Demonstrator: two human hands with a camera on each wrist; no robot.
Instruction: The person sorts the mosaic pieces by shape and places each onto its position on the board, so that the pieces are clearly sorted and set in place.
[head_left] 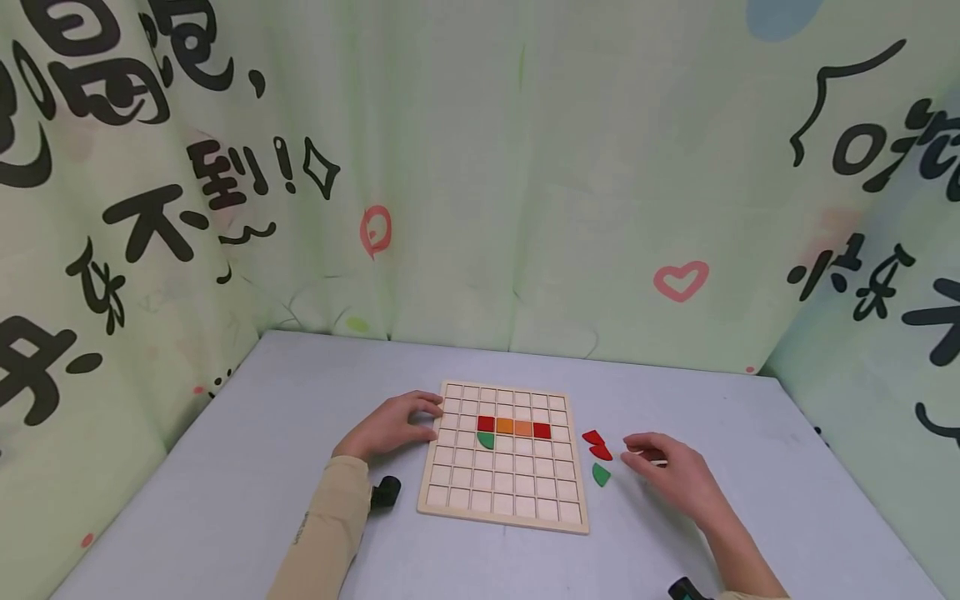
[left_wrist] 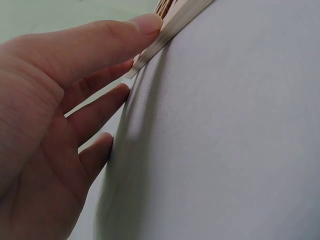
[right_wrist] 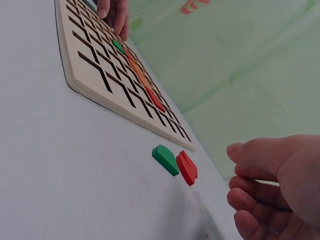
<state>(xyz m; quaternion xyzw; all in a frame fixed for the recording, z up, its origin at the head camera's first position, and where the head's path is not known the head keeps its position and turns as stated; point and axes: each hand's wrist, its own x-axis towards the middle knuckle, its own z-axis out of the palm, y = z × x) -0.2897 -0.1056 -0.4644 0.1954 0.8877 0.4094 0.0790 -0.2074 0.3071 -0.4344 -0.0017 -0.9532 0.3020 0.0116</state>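
A wooden grid board [head_left: 501, 517] lies flat on the table, a row of red and orange squares [head_left: 513, 427] set in its cells. Below the row's left end sits a green quarter-round piece [head_left: 486, 440]. My left hand [head_left: 393, 425] rests against the board's left edge; in the left wrist view its thumb [left_wrist: 145, 25] touches the wooden edge, fingers spread. To the right of the board, my right hand [head_left: 671, 471] hovers with loosely curled fingers and nothing visible in its grasp. Beside its fingertips lie two red pieces [head_left: 600, 452] and a loose green piece [head_left: 601, 475].
The white table [head_left: 300, 392] surrounds the board. A curtain [head_left: 585, 192] with dark lettering hangs behind and at both sides. Dark wrist-worn devices show at the left wrist [head_left: 386, 493] and near the right sleeve [head_left: 684, 588].
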